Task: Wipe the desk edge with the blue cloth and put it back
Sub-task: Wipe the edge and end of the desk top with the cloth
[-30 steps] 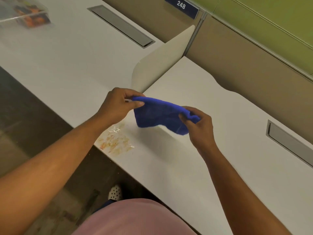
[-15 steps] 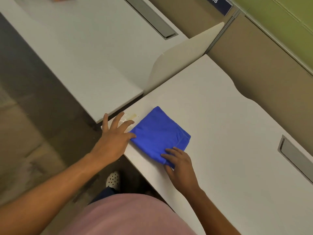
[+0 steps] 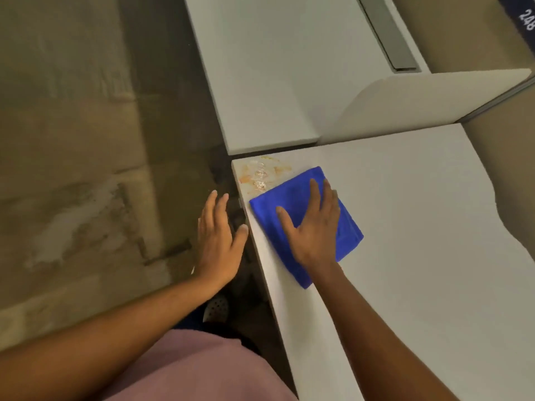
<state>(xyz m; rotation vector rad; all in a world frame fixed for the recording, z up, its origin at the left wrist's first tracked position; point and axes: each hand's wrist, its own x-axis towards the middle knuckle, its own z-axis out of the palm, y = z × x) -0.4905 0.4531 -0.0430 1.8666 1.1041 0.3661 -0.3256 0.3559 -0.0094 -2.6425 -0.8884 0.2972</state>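
A folded blue cloth [image 3: 346,227] lies flat on the white desk [image 3: 419,256], right at its left edge. My right hand [image 3: 314,227] presses down on the cloth with spread fingers. Just beyond the cloth, the desk corner carries an orange, crumbly stain [image 3: 259,175]. My left hand [image 3: 220,238] hovers off the desk beside its edge, fingers apart and holding nothing, with the thumb near the rim.
A second white desk [image 3: 275,68] with a grey cable slot [image 3: 388,33] lies beyond, separated by a curved cream divider panel [image 3: 419,102]. Brown partition walls stand at the right. Bare floor [image 3: 72,140] lies to the left. A shoe [image 3: 215,308] shows under the desk edge.
The cloth went from held in the air by both hands to lying flat on the desk. My right hand has moved on top of it; my left hand has come off the corner.
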